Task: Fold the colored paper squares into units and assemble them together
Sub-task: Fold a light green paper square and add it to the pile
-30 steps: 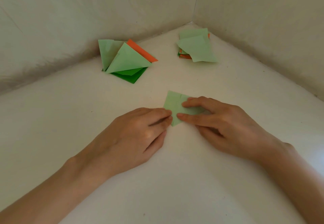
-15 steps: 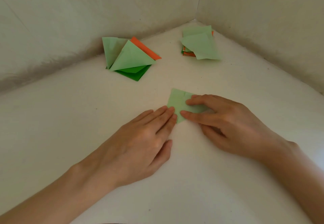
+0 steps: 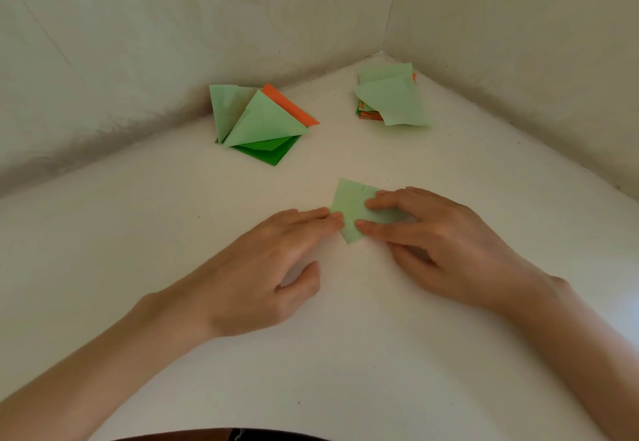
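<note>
A bare craft corner: a smooth white work surface (image 3: 138, 233) boxed in by scuffed off-white wall panels (image 3: 138, 43) meeting at a seam. On it lie a stack of green and orange paper squares (image 3: 390, 102) and folded green and orange paper units (image 3: 256, 122).

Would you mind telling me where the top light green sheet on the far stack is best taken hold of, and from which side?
Pinch the top light green sheet at its near edge, coming from the person's side. That edge juts past the stack and looks wavy, so a thumb should slip under; the walls stand close behind.
</note>
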Demonstrator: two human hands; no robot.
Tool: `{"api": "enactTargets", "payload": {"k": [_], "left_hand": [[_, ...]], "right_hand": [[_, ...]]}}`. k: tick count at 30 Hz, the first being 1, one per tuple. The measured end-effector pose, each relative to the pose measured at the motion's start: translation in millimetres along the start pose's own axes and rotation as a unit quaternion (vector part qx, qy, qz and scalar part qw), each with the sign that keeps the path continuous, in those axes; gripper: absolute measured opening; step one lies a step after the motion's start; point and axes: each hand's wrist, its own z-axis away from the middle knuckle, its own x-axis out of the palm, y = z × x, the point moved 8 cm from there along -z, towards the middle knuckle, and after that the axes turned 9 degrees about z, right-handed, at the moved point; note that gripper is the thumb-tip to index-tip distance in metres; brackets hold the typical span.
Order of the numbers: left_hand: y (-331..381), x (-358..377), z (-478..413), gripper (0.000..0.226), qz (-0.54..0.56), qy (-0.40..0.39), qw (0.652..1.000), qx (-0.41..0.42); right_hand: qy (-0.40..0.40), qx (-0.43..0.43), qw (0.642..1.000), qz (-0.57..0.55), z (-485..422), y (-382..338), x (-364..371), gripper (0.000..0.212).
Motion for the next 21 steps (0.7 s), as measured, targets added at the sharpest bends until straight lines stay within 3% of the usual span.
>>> {"api": "enactTargets", "payload": {"k": [4, 8, 11, 15, 18, 21], "left_hand": [[7, 7, -1, 0.048, -0.056, -0.004, 0.998, 0.024], [3, 6, -2, 0.046, -0.035, -0.006, 0.999, 0.035], [-2, 3, -2, 0.047, 0.018, 0.006, 0.999, 0.031], [-11, -16, 1, 0.04, 0.122, 0.098, 0.988, -0.008], [-7, -21, -1, 0.029, 0.063, 0.134, 0.988, 0.04], [-9, -11, -5, 0.026, 0.003, 0.103, 0.993, 0.06]], "right_hand": [[-0.005, 0.003, 1.0, -0.003, 0, 0, 0, 0.04], [-0.007, 0.009, 1.0, -0.012, 1, 0, 0, 0.04], [-0.003, 0.028, 0.999, -0.044, 0, 2, -1, 0.038], [-0.024, 0.038, 0.997, -0.058, -1, 5, 6, 0.043], [-0.063, 0.029, 0.992, -0.106, -5, 9, 11, 0.047], [-0.107, 0.026, 0.979, -0.174, -9, 8, 17, 0.04]]}}
